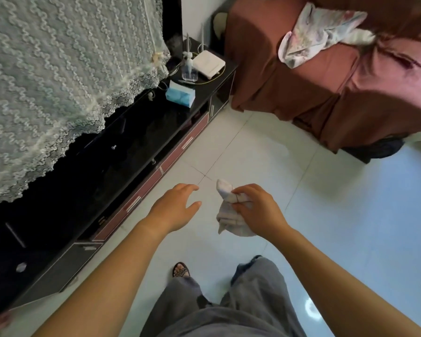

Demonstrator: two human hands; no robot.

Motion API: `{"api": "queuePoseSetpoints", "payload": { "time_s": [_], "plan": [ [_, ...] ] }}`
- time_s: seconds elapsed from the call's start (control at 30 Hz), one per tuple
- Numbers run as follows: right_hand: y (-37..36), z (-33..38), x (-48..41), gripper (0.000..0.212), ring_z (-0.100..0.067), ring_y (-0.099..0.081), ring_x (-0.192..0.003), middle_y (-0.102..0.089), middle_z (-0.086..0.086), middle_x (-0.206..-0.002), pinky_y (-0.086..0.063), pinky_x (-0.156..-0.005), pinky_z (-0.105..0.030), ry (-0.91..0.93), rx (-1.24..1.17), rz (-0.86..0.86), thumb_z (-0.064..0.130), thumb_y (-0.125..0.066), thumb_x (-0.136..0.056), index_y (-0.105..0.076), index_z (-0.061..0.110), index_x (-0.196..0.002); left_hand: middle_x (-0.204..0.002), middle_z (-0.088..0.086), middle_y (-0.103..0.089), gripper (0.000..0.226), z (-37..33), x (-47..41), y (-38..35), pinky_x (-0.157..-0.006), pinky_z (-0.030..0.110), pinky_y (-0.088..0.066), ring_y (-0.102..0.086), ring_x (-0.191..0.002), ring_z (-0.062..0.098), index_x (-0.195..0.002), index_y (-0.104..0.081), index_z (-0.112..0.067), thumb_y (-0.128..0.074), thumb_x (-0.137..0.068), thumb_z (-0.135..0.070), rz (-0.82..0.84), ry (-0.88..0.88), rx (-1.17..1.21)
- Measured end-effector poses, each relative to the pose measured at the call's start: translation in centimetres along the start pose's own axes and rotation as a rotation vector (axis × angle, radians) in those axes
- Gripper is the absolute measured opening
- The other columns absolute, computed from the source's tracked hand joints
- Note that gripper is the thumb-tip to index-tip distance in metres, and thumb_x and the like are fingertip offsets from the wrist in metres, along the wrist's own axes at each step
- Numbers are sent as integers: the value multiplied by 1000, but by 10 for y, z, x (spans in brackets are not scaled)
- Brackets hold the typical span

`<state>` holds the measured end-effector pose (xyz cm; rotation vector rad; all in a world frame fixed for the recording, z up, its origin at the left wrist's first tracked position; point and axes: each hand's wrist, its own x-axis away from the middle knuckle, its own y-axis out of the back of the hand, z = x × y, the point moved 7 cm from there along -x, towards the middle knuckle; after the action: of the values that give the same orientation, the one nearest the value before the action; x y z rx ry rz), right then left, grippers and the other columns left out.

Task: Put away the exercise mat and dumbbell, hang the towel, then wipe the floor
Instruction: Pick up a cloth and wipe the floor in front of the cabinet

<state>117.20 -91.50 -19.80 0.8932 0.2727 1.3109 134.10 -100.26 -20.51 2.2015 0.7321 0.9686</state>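
Our right hand (pixel 258 210) pinches a soft, crumpled pale cloth (pixel 229 221) in curled fingers (pixel 242 190), above the glossy white floor (pixel 326 215) tiles. Our left hand (pixel 174 209) hovers just beside it, loosely spread and holding nothing. A long glossy black cabinet (pixel 131 142) edges the floor on the left, with a brown draped sofa (pixel 301 88) ahead. Open tile lies between them.
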Motion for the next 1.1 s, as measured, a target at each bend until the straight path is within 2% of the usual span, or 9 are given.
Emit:
{"api": "queuePoseSetpoints", "payload": {
  "time_s": [0.1, 0.27, 0.33, 0.4, 0.6, 0.73, 0.87, 0.97, 1.1],
  "plan": [
    [19, -13, -47, 12, -13, -56, -85, -57, 8, -99, -39, -67, -12, 90, 81, 61, 25, -56, -90, -65, 22, -97, -147, -4, -36, 44, -13, -47, 2, -96, 30, -40, -43, -128, 19, -138, -38, -27, -46, -95, -38, -60, 80, 82],
    [65, -60, -150, 21, -5, -51, -57, -57, 16, -64, -37, -50, -5, 148, 27, 239, 14, -50, -92, -59, 11, -73, -144, -2, -38, 44, -49, -142, -17, -93, 29, -41, -45, -125, 19, -137, -38, -26, -45, -96, -39, -132, 205, 160],
    [80, -80, -197, 10, -2, -50, -61, -54, 22, -74, -36, -55, 0, 250, 99, 270, 14, -53, -90, -62, 13, -87, -144, -2, -39, 44, -57, -177, -25, -94, 30, -41, -45, -125, 19, -137, -38, -26, -44, -96, -38, -170, 292, 192],
    [93, -106, -244, 17, -4, -51, -76, -52, 19, -94, -34, -62, -2, 298, 138, 283, 19, -56, -88, -62, 22, -104, -144, -3, -39, 44, -64, -210, -37, -96, 32, -41, -45, -125, 19, -137, -39, -25, -45, -96, -37, -210, 367, 206],
    [86, -191, -345, 22, -16, -53, -90, -54, 5, -110, -36, -74, -21, 301, 203, 382, 19, -55, -89, -60, 21, -110, -148, -1, -34, 50, -63, -293, -94, -103, 39, -39, -38, -131, 21, -142, -34, -21, -43, -96, -36, -287, 417, 121],
    [26, -268, -387, 18, -20, -55, -90, -52, 2, -101, -38, -65, -22, 258, 218, 406, 14, -52, -87, -61, 13, -103, -155, -3, -22, 55, -23, -350, -173, -110, 39, -30, -23, -140, 18, -147, -20, -27, -37, -97, -40, -263, 492, 61],
    [-74, -351, -424, 18, -23, -55, -94, -54, -3, -108, -46, -77, -29, 278, 260, 451, 18, -50, -87, -61, 16, -101, -154, -2, -22, 55, 39, -418, -275, -110, 44, -28, -20, -141, 20, -147, -18, -29, -35, -96, -42, -227, 534, 49],
    [-162, -416, -456, 15, -24, -56, -90, -56, -3, -105, -50, -77, -33, 271, 260, 467, 20, -47, -86, -59, 18, -94, -154, -3, -23, 56, 101, -466, -351, -110, 46, -27, -20, -141, 20, -147, -16, -30, -33, -96, -42, -213, 549, 17],
    [-259, -489, -492, 22, -26, -48, -99, -51, -2, -113, -49, -79, -40, 322, 323, 458, 23, -44, -90, -57, 21, -107, -152, -1, -27, 55, 173, -514, -432, -107, 42, -33, -25, -139, 20, -147, -21, -25, -35, -96, -41, -225, 526, 73]
  ]
}}
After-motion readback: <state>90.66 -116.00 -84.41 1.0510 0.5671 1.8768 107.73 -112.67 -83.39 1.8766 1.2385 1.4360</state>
